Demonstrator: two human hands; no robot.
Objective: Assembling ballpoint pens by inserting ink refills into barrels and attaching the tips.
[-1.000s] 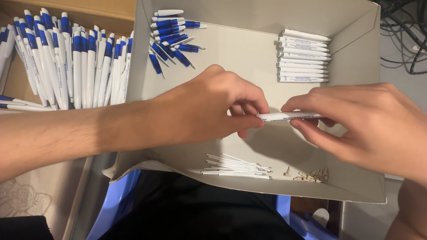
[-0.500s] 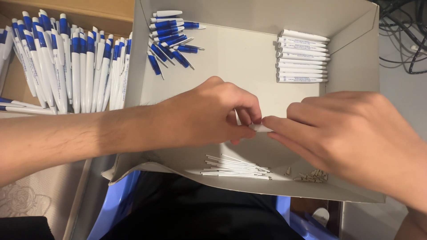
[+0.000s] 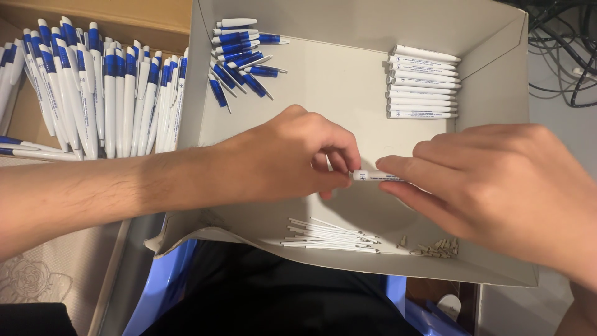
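I saw my left hand (image 3: 292,158) and right hand (image 3: 497,186) had closed together, both pinching the slim white plastic pen barrel (image 3: 373,177), now mostly covered, its assembly apparently continuing.

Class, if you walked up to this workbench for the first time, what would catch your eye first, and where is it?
First, the two hands meeting mid-frame over the cardboard box: the left hand and right hand pinch a white pen barrel between them. Next, the mass of blue-and-white pens at far left, outside the box. Inside lie blue pen parts, stacked white barrels and thin refills.
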